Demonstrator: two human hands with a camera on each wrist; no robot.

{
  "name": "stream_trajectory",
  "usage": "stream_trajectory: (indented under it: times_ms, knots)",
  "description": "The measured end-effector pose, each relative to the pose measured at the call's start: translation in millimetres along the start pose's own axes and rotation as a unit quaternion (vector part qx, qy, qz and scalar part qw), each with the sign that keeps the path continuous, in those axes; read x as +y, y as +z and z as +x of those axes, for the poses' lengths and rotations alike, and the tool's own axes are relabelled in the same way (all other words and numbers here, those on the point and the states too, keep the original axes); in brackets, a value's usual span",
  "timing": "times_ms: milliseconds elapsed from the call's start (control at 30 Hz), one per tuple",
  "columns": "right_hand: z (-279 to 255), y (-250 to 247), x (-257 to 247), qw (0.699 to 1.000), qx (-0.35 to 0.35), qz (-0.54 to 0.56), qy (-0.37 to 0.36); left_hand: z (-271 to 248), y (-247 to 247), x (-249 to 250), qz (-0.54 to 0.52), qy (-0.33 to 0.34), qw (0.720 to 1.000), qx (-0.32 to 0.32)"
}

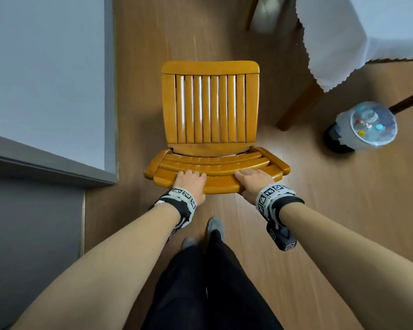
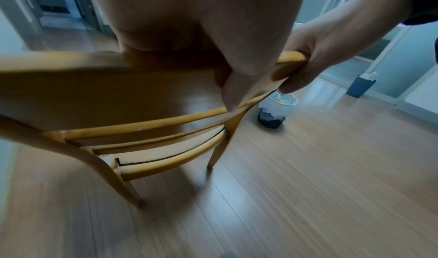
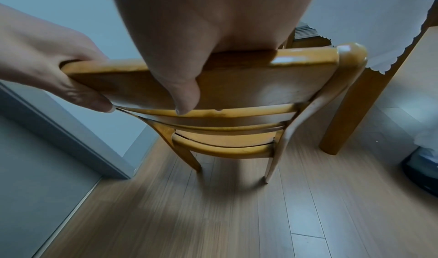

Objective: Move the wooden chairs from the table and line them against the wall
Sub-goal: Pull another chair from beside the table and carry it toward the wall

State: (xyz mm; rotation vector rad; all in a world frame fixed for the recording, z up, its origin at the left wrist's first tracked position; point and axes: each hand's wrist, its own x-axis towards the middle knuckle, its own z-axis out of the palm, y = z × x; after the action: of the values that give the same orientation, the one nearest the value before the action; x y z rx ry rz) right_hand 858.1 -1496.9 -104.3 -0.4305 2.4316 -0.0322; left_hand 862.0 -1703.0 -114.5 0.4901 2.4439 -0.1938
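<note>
- Chair [image 1: 210, 110] clear of the cloth-covered counter [image 1: 367, 32], left hand [image 1: 191, 184] and right hand [image 1: 254, 184] both grasping its top rail.
- Lining against the wall [image 1: 45, 75] appears unfinished; other chairs unseen.

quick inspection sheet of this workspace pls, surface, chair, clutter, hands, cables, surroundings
surface: wood plank floor, bare where seen.
job's things: one wooden chair, seat facing away from the person; whether its legs touch the floor cannot be told.
clutter: lined waste bin holding scraps, standing right of the chair, apart from it.
grippers: left hand and right hand both grip the chair's top rail, thumbs on the near face.
cables: nothing seen.
surroundings: grey wall to the left; table with white cloth to the right; its wooden leg is near the chair.
</note>
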Motion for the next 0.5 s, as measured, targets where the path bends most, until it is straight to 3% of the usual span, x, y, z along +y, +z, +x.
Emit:
stream_trajectory:
  times_ms: [500]
  knots:
    - [-120.5,76.6,-35.9,1.0,-0.019,-0.011,-0.022,-126.5,78.2,70.9,-0.059,-0.03,0.997,0.036]
